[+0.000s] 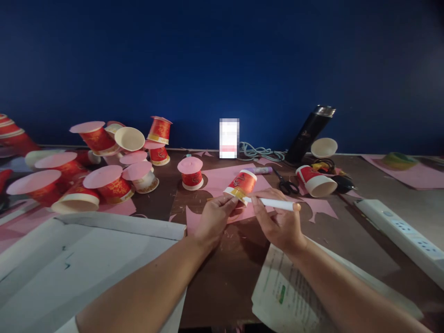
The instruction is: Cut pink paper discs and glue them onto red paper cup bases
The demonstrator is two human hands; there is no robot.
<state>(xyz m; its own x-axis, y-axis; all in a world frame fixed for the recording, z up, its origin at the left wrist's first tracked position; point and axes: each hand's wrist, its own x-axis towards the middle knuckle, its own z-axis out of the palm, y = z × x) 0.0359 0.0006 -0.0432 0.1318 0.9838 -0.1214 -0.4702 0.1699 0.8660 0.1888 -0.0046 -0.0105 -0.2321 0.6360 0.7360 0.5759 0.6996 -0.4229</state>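
Observation:
In the middle of the head view, a red paper cup (243,183) with a gold band is tilted, its near end in my left hand (215,216). The fingers of that hand are closed round the cup's lower edge. My right hand (280,224) grips a white marker pen (277,203) with an orange end. The pen's tip points at the gold band, close to my left fingers; I cannot tell whether it touches. Beneath the cup lies pink paper (215,181) with cut edges. A red cup with a pink disc on top (192,174) stands just left.
Several red cups with pink discs (107,180) crowd the left, behind a white box lid (114,259). Black scissors (288,186), a glue stick (260,170), a leaning black flask (307,134) and a tipped cup (317,181) lie behind my right hand. A power strip (402,231) runs along the right.

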